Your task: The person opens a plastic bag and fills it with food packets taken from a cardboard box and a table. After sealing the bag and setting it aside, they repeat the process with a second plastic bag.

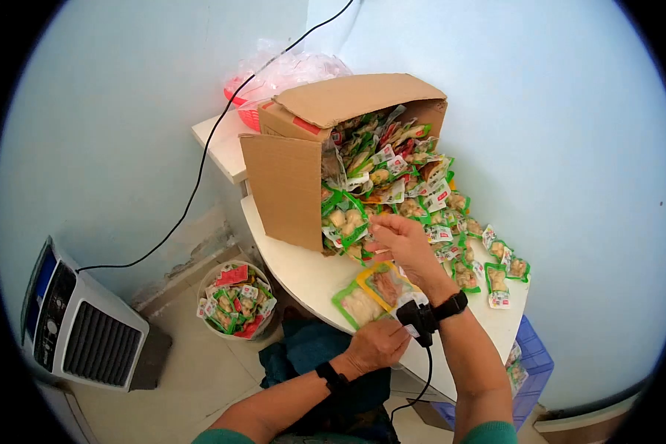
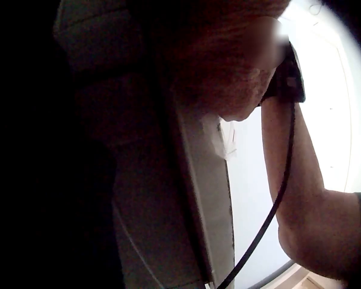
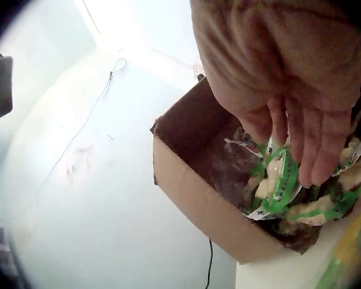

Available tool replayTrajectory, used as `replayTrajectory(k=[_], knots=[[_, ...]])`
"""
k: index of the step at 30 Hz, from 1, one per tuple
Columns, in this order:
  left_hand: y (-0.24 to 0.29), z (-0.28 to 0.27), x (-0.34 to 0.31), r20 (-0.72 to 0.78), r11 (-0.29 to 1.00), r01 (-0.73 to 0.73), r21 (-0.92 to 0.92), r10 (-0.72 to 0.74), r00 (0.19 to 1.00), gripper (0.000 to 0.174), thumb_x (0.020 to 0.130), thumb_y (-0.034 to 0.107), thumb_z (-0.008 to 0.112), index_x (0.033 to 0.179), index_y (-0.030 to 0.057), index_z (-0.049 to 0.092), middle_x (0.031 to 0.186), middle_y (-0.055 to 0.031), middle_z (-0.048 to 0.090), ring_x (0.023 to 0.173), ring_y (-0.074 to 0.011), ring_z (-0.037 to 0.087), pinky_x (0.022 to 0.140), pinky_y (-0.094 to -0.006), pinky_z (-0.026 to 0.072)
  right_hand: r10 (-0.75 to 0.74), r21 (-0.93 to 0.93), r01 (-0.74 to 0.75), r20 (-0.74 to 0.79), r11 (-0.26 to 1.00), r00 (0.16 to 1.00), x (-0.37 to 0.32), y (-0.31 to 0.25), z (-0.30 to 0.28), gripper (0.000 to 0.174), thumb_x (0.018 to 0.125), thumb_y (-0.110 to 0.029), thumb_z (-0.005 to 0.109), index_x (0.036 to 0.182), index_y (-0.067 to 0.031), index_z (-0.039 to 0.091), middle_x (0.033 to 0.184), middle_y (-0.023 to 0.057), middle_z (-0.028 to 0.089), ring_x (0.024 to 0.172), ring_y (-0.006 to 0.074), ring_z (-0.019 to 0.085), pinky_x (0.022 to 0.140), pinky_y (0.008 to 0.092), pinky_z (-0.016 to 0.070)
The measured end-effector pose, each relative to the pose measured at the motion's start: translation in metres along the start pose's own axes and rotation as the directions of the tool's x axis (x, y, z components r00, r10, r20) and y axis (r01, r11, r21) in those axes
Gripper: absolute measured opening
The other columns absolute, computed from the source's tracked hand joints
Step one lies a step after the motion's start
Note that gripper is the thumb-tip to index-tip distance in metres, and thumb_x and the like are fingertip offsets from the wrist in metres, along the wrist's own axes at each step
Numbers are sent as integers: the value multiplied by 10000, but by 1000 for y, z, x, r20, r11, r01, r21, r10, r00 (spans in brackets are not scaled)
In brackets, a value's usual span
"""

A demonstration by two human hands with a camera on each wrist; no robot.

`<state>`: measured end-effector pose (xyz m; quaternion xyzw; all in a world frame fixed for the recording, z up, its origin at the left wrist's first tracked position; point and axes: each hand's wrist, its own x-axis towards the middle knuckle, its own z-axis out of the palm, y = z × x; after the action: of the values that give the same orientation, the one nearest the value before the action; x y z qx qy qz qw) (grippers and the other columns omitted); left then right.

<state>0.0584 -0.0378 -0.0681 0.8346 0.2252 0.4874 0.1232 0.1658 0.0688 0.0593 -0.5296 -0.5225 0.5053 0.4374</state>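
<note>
My left hand (image 1: 377,344) grips a green-edged food packet (image 1: 357,305) and a yellow-edged packet (image 1: 383,286), fanned out above the table's front edge. The green one holds pale pieces, the yellow one something brownish. Up at the mouth of the cardboard box (image 1: 281,189), my right hand (image 1: 405,248) pinches a green-edged packet of pale chunks (image 3: 275,177) by its side. That packet lies against a heap of similar packets (image 1: 392,166) spilling from the box. The left wrist view is dark and shows none of the held packets.
Several loose packets (image 1: 498,277) lie on the right of the white table (image 1: 303,274). On the floor stand a bucket of packets (image 1: 237,300), an air cooler (image 1: 89,325) and a blue crate (image 1: 536,362). A red basket (image 1: 250,117) with clear bags sits behind the box.
</note>
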Motion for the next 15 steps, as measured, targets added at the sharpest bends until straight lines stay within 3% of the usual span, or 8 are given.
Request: replayTrajectory(k=[3, 6, 9, 12, 15], knots=[[-1, 1, 0, -20, 999, -7, 33, 8, 1000, 133, 800, 120, 695, 693, 80, 624, 698, -62, 574, 645, -244, 600, 585, -368, 497, -71, -150, 55, -108, 987, 992, 13, 7, 15, 563, 885, -337, 691, 1240, 88, 590, 1073, 180, 666, 885, 241, 682, 724, 360, 556], [-4, 7, -5, -16, 993, -25, 112, 26, 1000, 101, 769, 152, 726, 726, 104, 647, 658, -67, 598, 560, -266, 597, 502, -388, 482, -335, -573, 173, -191, 801, 923, 32, 22, 27, 664, 821, -404, 724, 1220, 109, 587, 1067, 234, 661, 948, 336, 657, 817, 435, 525], [-10, 15, -13, 6, 988, -18, 153, 17, 1000, 97, 762, 176, 739, 814, 126, 674, 687, -58, 632, 511, -276, 601, 448, -400, 474, -306, -612, 115, -218, 783, 927, 34, 16, 35, 709, 782, -424, 739, 1206, 123, 586, 1092, 281, 651, 1019, 397, 626, 898, 462, 490], [-8, 17, -17, 52, 980, 17, 196, -28, 998, 159, 769, 184, 732, 913, 138, 683, 803, -53, 667, 553, -275, 627, 462, -395, 489, -155, -490, 55, -166, 870, 974, 52, 25, 36, 696, 770, -408, 749, 1189, 127, 595, 1106, 301, 646, 1053, 381, 629, 909, 444, 495], [-8, 15, -15, 47, 983, 2, 182, -11, 999, 225, 773, 191, 723, 987, 143, 676, 945, -54, 682, 624, -274, 653, 494, -390, 505, -182, -351, 78, -273, 933, 945, 50, 27, 48, 718, 743, -364, 793, 1223, 125, 578, 1114, 296, 648, 1029, 367, 647, 884, 443, 510]])
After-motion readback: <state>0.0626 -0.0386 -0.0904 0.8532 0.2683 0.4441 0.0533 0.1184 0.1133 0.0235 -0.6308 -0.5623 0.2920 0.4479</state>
